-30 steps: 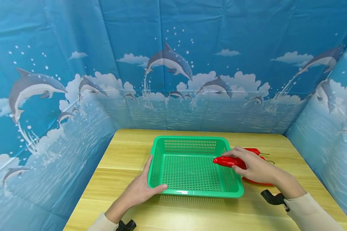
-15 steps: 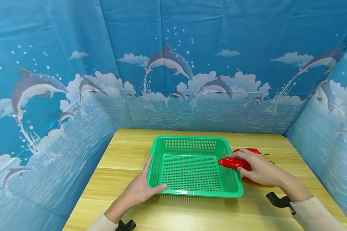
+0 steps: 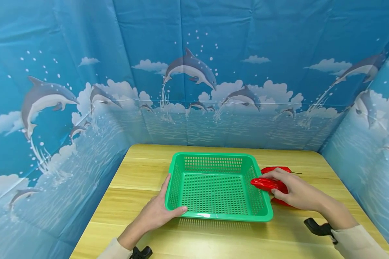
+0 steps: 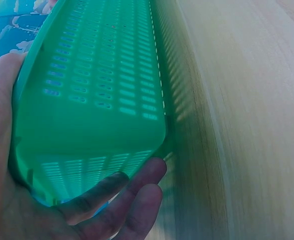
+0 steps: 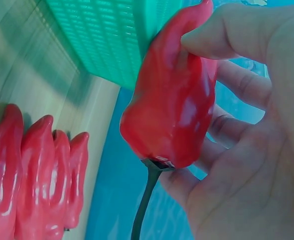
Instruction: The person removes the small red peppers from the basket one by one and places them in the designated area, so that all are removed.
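Note:
A red chili pepper with a dark green stem is pinched between the thumb and fingers of my right hand. Its tip points left, over the right rim of a green plastic basket. In the right wrist view the held pepper hangs stem down beside the basket's perforated wall. My left hand grips the basket's near left corner, thumb on the front rim. In the left wrist view its fingers lie along the outside of the corner. No pepper shows inside the basket.
Several more red chili peppers lie side by side on the wooden table, right of the basket. My right hand partly covers them in the head view. A blue dolphin-print curtain hangs behind the table and along both sides.
My right hand has moved to the right with the pepper, from above the basket's inside to its right rim. My left hand and the basket have stayed put.

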`<state>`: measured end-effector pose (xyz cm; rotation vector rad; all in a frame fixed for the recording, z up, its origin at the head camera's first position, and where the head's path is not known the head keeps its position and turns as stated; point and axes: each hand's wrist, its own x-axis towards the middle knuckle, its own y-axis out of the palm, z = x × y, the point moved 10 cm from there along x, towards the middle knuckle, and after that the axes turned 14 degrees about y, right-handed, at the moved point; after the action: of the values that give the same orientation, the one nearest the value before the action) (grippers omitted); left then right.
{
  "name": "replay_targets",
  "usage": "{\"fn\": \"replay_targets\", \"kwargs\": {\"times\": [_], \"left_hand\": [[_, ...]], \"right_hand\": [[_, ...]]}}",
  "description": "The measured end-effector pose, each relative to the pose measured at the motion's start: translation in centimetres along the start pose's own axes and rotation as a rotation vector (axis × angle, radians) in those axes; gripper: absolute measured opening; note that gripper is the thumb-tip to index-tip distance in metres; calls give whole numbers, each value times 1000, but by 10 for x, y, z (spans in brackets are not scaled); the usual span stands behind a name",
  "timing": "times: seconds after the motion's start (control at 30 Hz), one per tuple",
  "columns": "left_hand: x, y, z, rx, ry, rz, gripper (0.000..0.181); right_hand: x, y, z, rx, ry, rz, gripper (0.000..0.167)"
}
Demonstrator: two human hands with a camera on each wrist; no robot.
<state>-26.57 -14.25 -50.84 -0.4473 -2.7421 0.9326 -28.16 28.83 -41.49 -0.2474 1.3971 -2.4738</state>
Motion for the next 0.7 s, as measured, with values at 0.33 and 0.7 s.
{"fn": "replay_targets", "kwargs": {"times": [0.33,0.7], "left_hand": [[-1,-1,0,-3,-2,-2,134],[0,1,2,14,9,-2,134]], "right_hand": [[-7,-5,-9,13,-3,-9,53],[-14,-9,-23,-26,6,-44,49]]}}
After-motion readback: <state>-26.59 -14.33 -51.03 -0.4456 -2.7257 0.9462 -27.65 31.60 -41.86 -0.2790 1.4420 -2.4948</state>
